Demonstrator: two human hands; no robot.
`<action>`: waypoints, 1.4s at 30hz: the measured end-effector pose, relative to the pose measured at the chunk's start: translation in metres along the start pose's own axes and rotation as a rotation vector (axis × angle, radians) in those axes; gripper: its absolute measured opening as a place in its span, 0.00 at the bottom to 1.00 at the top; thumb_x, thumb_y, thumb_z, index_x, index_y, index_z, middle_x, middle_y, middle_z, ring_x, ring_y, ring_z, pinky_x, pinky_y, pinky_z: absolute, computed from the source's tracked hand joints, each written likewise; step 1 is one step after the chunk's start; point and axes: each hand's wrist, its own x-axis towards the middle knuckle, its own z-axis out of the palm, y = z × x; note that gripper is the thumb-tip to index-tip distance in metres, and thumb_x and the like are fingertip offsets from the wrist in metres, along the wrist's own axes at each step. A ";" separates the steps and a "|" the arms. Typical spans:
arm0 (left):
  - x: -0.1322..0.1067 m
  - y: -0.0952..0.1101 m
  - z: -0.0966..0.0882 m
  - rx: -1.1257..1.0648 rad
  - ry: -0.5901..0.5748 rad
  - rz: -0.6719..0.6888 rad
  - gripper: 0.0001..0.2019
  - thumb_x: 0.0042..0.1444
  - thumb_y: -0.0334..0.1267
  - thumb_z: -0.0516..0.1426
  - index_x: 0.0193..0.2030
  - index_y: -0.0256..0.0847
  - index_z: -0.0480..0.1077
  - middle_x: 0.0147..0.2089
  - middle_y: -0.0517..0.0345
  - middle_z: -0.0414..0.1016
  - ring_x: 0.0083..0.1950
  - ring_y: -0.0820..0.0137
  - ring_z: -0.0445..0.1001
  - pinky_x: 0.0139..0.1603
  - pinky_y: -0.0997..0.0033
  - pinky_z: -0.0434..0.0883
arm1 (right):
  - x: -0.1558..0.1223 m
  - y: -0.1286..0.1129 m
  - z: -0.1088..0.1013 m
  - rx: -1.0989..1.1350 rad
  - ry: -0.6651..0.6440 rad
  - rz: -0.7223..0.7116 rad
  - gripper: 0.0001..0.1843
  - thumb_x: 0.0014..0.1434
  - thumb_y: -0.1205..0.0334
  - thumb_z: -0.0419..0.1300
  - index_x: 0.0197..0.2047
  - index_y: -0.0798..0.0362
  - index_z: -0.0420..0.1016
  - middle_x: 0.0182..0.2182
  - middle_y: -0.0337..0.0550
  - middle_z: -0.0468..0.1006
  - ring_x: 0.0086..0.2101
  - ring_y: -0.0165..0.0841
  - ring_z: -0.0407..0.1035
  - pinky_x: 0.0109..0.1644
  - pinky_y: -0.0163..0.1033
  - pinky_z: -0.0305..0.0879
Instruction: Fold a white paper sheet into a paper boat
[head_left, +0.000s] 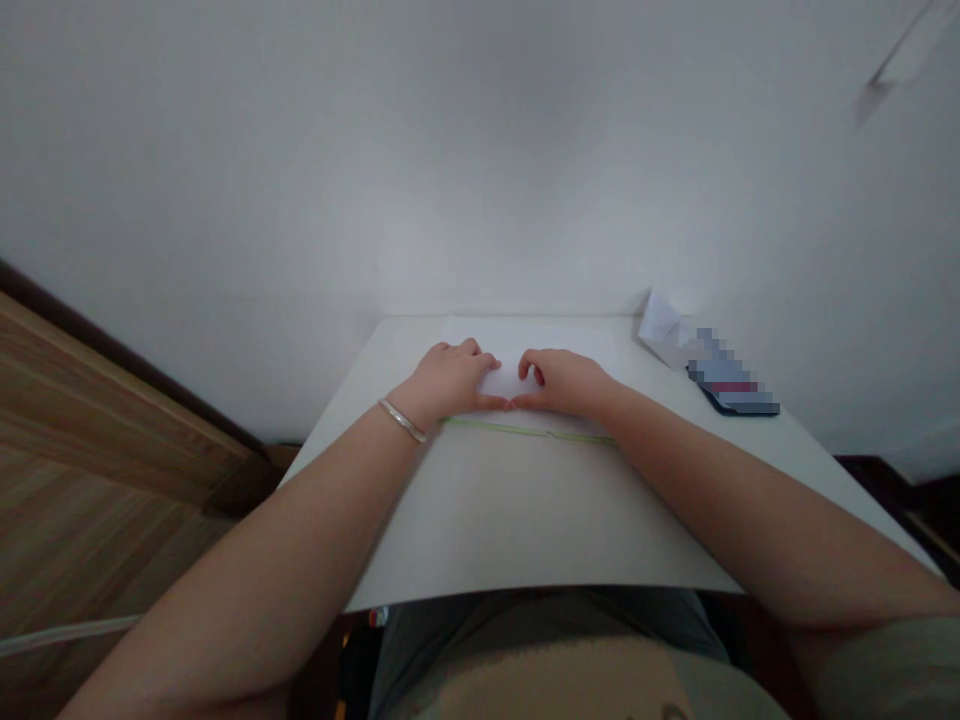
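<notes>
A white sheet of paper with a green near edge lies on the far middle of a white table. My left hand and my right hand rest on it side by side, thumbs nearly touching. The fingers of both hands are curled with their tips pressed down on the paper. A silver bracelet circles my left wrist.
A folded white paper piece lies at the table's far right, with a dark phone just nearer than it. A white wall stands right behind the table. A wooden panel and floor are to the left.
</notes>
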 end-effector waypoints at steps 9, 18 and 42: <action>0.003 -0.009 0.008 -0.046 -0.017 0.022 0.35 0.51 0.62 0.56 0.62 0.46 0.63 0.57 0.47 0.67 0.58 0.57 0.65 0.58 0.61 0.60 | 0.003 0.002 -0.005 -0.046 -0.084 0.012 0.29 0.46 0.37 0.62 0.46 0.45 0.70 0.41 0.43 0.77 0.37 0.37 0.71 0.32 0.37 0.59; 0.004 -0.017 0.004 -0.092 -0.120 0.063 0.35 0.52 0.56 0.58 0.65 0.47 0.60 0.60 0.45 0.65 0.58 0.56 0.66 0.57 0.61 0.62 | 0.003 0.010 -0.007 -0.064 -0.115 0.064 0.32 0.43 0.36 0.63 0.46 0.46 0.69 0.41 0.43 0.78 0.36 0.38 0.71 0.30 0.38 0.59; 0.004 -0.036 0.015 -0.253 -0.141 0.179 0.31 0.53 0.50 0.60 0.64 0.50 0.62 0.65 0.51 0.61 0.64 0.64 0.61 0.64 0.67 0.56 | -0.003 0.068 -0.026 -0.092 -0.337 0.195 0.16 0.43 0.45 0.68 0.23 0.47 0.73 0.23 0.40 0.76 0.27 0.36 0.70 0.29 0.40 0.61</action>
